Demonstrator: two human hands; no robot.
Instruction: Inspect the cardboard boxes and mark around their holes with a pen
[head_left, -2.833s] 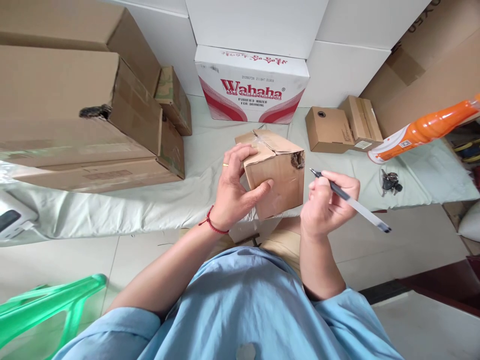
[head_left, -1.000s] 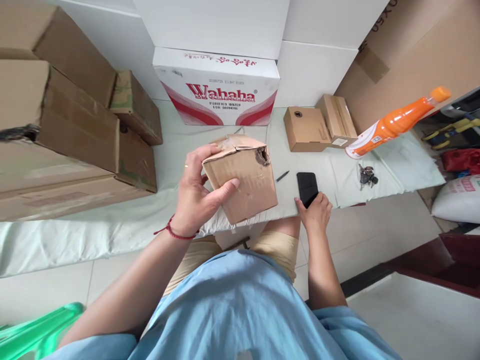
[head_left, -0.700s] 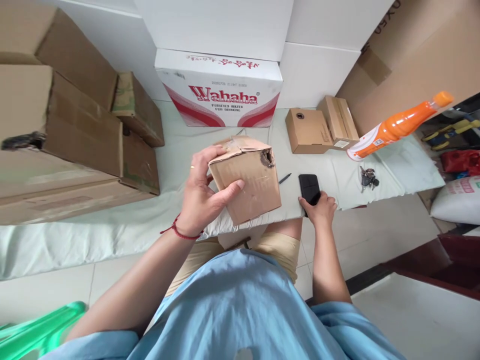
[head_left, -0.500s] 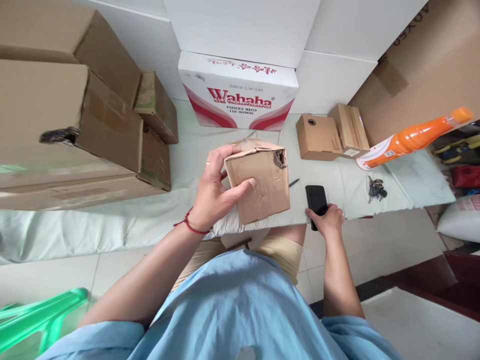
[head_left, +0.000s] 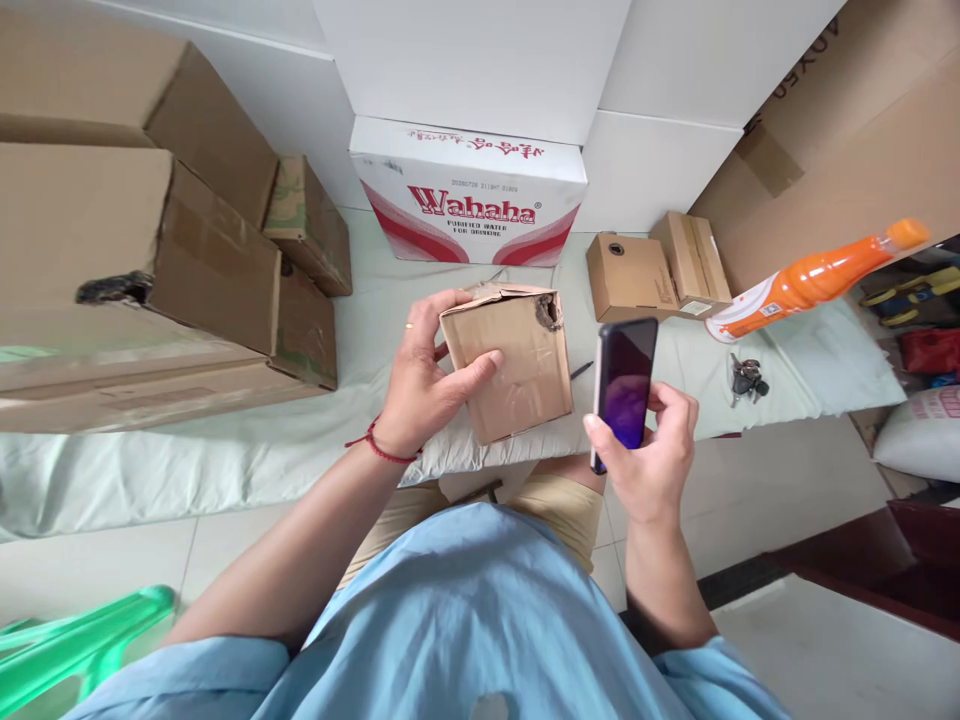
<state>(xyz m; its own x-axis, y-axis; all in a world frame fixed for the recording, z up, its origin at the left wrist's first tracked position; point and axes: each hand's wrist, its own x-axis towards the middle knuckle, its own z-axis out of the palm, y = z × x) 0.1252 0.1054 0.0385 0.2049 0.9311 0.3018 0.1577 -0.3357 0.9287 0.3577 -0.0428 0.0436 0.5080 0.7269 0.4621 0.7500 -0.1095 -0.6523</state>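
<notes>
A brown cardboard box [head_left: 517, 375] with a torn, dark hole at its upper right corner stands tilted at the table's front edge. My left hand [head_left: 435, 380] grips it from the left, thumb on the near face and fingers over the far side, partly hidden. My right hand [head_left: 652, 450] is closed around a smartphone [head_left: 626, 385], held upright just right of the box, its screen showing a purple glow. Behind the phone and the box, a dark pen-like stick [head_left: 582, 370] lies partly covered on the cloth.
A white Wahaha carton [head_left: 472, 210] stands against the wall. Larger cardboard boxes [head_left: 217, 260] fill the left side. Two small boxes [head_left: 634, 280], an orange bottle [head_left: 817, 280] and keys [head_left: 748, 378] sit to the right. A green stool [head_left: 97, 640] is at lower left.
My right hand has lifted the smartphone off the table and turned it upright, and its screen has lit up. My left hand keeps its grip on the cardboard box.
</notes>
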